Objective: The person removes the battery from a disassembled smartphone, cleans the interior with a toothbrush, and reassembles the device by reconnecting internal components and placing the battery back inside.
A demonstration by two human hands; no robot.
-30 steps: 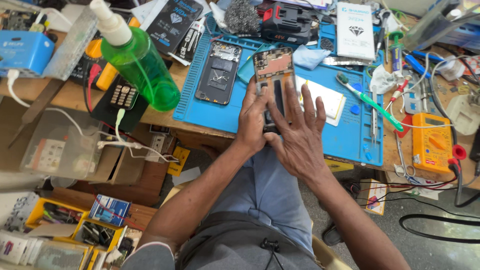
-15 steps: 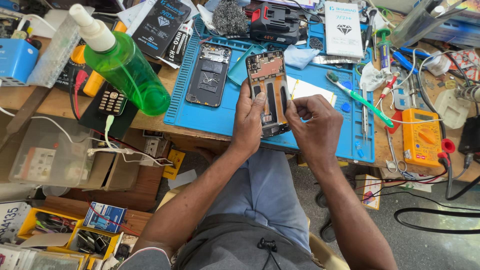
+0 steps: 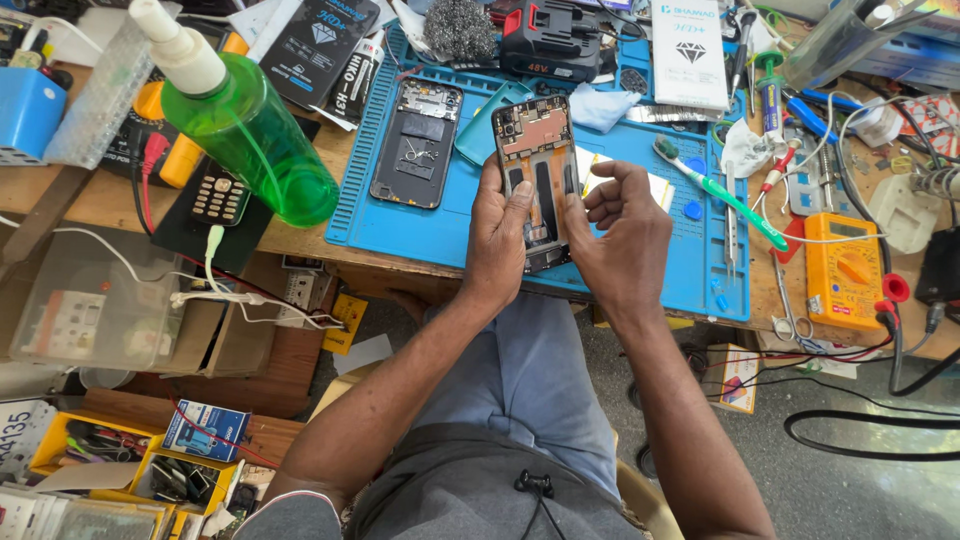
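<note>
the left hand (image 3: 497, 245) is clamped around an opened phone (image 3: 536, 180), gripping its lower half and holding it upright above the near edge of the blue mat (image 3: 400, 225) on the tabletop (image 3: 95, 200). the phone's back is off, so the copper-coloured board at the top and the dark inner parts below it are bare. the right hand (image 3: 628, 235) is just beside the phone's right edge, fingers curled loosely together, thumb toward the frame; whether it pinches some small part cannot be told. judging by this, the phone is already stripped open and the work inside it is in hand, with closing it up not yet done. a second opened phone (image 3: 418, 143) lies flat on the mat to the left, apart from the hands. a green toothbrush (image 3: 722, 192) lies on the mat to the right, a yellow meter (image 3: 843, 268) past it, and a green bottle (image 3: 245, 125) leans at the left.
</note>
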